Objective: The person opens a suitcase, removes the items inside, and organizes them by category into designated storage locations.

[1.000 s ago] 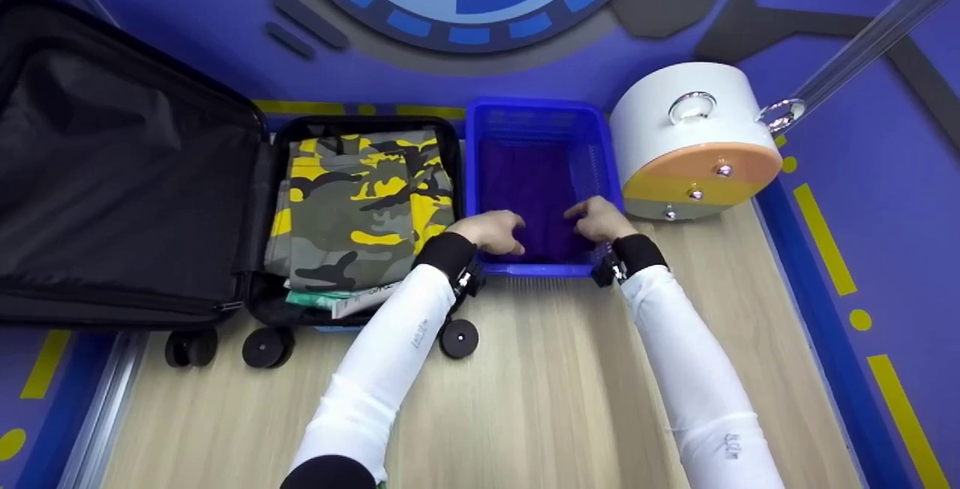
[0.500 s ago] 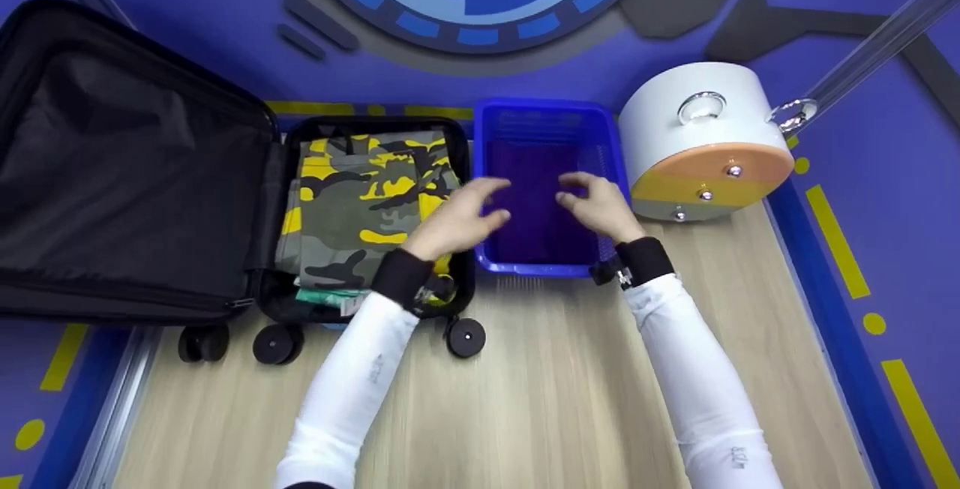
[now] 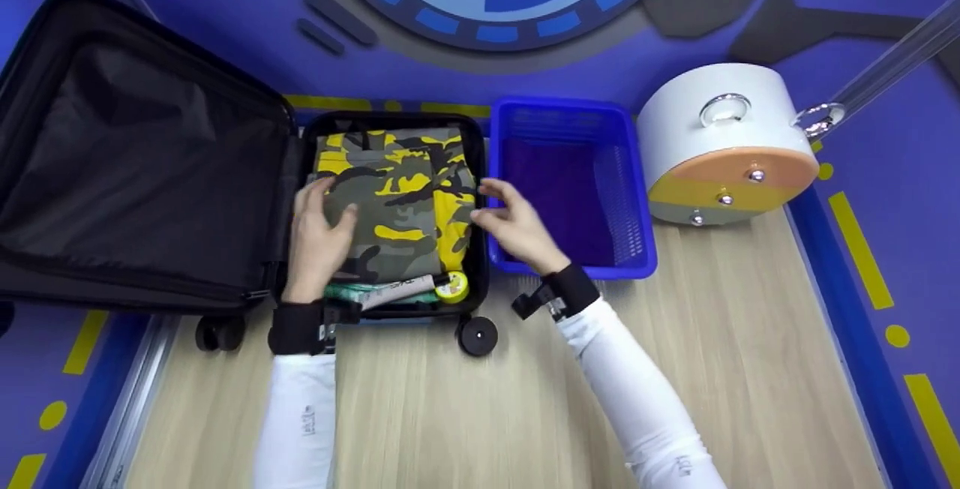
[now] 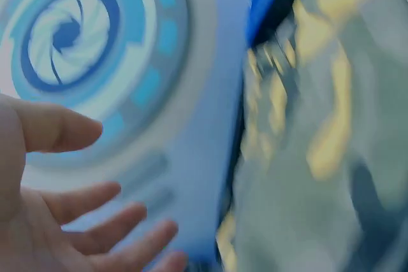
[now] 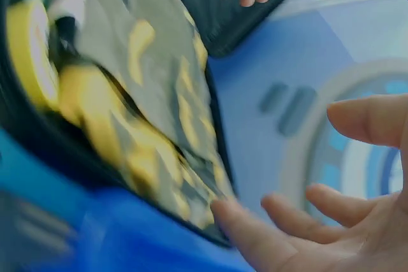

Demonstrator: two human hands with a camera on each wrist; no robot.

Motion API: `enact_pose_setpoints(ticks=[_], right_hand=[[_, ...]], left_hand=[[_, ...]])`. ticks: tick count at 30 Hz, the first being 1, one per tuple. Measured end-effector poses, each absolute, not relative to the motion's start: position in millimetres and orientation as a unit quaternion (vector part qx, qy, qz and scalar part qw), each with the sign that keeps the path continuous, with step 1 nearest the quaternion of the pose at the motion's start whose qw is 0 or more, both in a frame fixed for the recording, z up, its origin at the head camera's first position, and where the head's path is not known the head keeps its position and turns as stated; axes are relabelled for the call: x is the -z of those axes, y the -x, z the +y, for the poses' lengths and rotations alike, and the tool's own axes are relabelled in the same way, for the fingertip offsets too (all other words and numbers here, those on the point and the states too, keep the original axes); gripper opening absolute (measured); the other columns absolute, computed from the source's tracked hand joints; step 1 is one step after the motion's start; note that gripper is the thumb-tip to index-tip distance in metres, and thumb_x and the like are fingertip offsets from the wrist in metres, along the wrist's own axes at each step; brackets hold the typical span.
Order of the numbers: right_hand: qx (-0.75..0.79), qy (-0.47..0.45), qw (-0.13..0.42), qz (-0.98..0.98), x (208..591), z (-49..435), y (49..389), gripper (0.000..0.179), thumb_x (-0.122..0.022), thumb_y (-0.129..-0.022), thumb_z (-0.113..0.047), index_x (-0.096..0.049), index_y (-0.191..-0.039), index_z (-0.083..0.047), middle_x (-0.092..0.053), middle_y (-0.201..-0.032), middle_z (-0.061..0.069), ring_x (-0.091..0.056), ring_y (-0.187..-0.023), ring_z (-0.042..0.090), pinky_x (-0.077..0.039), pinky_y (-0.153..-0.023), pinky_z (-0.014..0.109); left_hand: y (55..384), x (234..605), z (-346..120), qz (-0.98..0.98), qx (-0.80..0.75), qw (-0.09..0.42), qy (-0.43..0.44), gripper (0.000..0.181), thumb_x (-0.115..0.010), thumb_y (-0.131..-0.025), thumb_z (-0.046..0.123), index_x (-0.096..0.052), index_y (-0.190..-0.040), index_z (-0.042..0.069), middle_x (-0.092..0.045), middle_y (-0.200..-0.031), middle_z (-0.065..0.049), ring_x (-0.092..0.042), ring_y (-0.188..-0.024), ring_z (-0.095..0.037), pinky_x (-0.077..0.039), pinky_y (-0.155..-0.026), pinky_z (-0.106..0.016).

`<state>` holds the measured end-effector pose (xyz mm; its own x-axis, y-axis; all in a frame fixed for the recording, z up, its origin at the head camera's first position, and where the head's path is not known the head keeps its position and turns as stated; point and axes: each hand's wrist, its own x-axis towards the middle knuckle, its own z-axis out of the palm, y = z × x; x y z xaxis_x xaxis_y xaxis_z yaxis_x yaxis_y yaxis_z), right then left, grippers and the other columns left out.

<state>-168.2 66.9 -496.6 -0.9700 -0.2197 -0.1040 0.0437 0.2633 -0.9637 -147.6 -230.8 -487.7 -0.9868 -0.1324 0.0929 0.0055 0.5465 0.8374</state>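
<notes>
Folded camouflage clothing [image 3: 390, 204] in grey, black and yellow fills the near half of an open black suitcase [image 3: 480, 279]. Over its left side is my left hand [image 3: 315, 238], fingers spread and holding nothing. My right hand [image 3: 521, 226] hovers at the suitcase's right edge beside the blue basket, fingers loosely bent and apart; nothing is between them in the right wrist view. Along the front of the clothing lie a pale tube [image 3: 397, 292] with a black cap, a round yellow item [image 3: 452, 287] and something green [image 3: 345, 292], partly hidden.
A blue plastic basket [image 3: 646, 249] with dark purple-blue material at its bottom stands right of the suitcase. Further right is a white drum-shaped box [image 3: 712, 114] with metal ring handles. The suitcase's black lid [image 3: 165, 174] leans open at left, near the blue wall.
Both hands have left the blue basket and moved left, the left hand to the suitcase's left side, the right hand to its right edge. The tube and yellow item are now uncovered.
</notes>
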Motion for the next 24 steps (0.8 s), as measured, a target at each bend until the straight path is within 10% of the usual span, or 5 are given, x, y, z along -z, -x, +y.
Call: enact_pose_setpoints(ticks=[6,11,17,24], right_hand=[[0.591,0.022,0.148,0.793,514.0,45.0,166.0,0.077,-0.067,-0.1,-0.024,-0.027,-0.163,-0.007,-0.028,-0.167,0.02,-0.043,-0.144,0.043,-0.044,-0.112,0.047],[0.567,-0.005,0.136,0.812,522.0,25.4,173.3,0.079,-0.067,-0.098,-0.027,-0.027,-0.163,-0.007,-0.034,-0.163,0.02,-0.062,-0.102,0.039,-0.054,-0.086,0.043],[0.54,-0.019,0.167,0.825,539.8,13.5,183.1,0.082,-0.068,-0.097,-0.026,-0.024,-0.164,-0.007,-0.04,-0.16,0.019,-0.06,-0.11,0.028,-0.05,-0.091,0.035],[0.683,-0.042,0.221,0.695,546.2,17.1,195.3,0.086,-0.067,-0.098,-0.015,-0.014,-0.164,-0.004,-0.056,-0.134,0.018,-0.06,-0.082,0.019,-0.051,-0.075,0.03]], left_hand=[[146.1,505.1,-249.8,-0.9,0.416,-0.028,-0.127,0.072,-0.057,-0.104,0.028,-0.025,-0.162,0.001,-0.019,-0.167,-0.024,-0.026,-0.151,-0.044,-0.03,-0.119,-0.057],[152.3,521.4,-251.9,-0.905,0.392,-0.096,-0.138,0.083,-0.056,-0.104,0.033,-0.012,-0.163,-0.005,-0.019,-0.165,-0.031,-0.024,-0.151,-0.047,-0.025,-0.122,-0.056],[155.9,538.9,-261.5,-0.902,0.367,-0.17,-0.151,0.091,-0.053,-0.105,0.04,0.0,-0.162,-0.007,-0.018,-0.164,-0.036,-0.026,-0.15,-0.051,-0.026,-0.121,-0.059],[154.6,534.8,-274.4,-0.898,0.377,-0.161,-0.158,0.089,-0.059,-0.103,0.038,-0.01,-0.161,-0.009,-0.031,-0.16,-0.036,-0.035,-0.146,-0.05,-0.032,-0.118,-0.059]])
